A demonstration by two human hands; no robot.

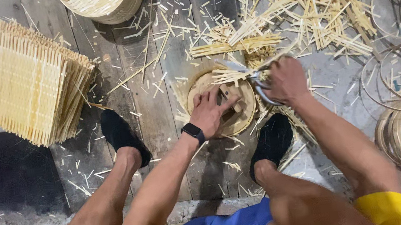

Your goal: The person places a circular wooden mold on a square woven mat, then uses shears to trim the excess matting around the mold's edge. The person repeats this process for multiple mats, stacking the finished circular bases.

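While pressing the round woven mat (223, 105) flat on the floor boards (147, 99), left hand (212, 110) fingers spread; right hand (286, 79) clamped on shears (257, 80), trimming stray ends. Next, probably: turning mat, snipping onward.

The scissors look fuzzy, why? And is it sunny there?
Head view: the scissors in the right hand are smeared by motion blur; the left hand on the round wooden block is sharper. Light is soft and even, shadows faint, no glare.
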